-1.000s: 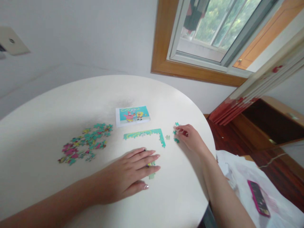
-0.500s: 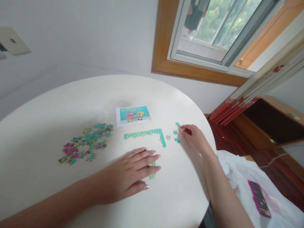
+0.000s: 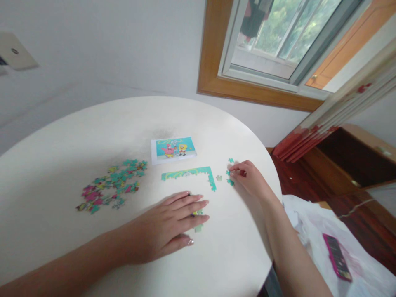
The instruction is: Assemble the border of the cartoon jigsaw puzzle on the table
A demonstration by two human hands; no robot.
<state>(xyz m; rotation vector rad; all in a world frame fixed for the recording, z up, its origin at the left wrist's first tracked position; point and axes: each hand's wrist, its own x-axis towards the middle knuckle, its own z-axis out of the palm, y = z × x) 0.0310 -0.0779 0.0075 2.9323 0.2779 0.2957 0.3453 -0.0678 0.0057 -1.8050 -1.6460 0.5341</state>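
Note:
My left hand lies flat with its fingers spread, partly covering a few puzzle pieces. On the right, the fingertips of my right hand are drawn together at the middle one of three teal pieces; whether they grip it is too small to tell. Another teal piece lies above them and one below. A pale green piece sits to their left. Beside it is a joined L-shaped strip of edge pieces, below a cartoon picture card.
A loose pile of mixed puzzle pieces lies left on the round white table. Past the table's right edge are a white plastic bag and a pink-edged phone. A wall and window stand behind.
My right hand has moved slightly left and down, from near the uppermost teal piece to the middle one. My left hand has stayed in place.

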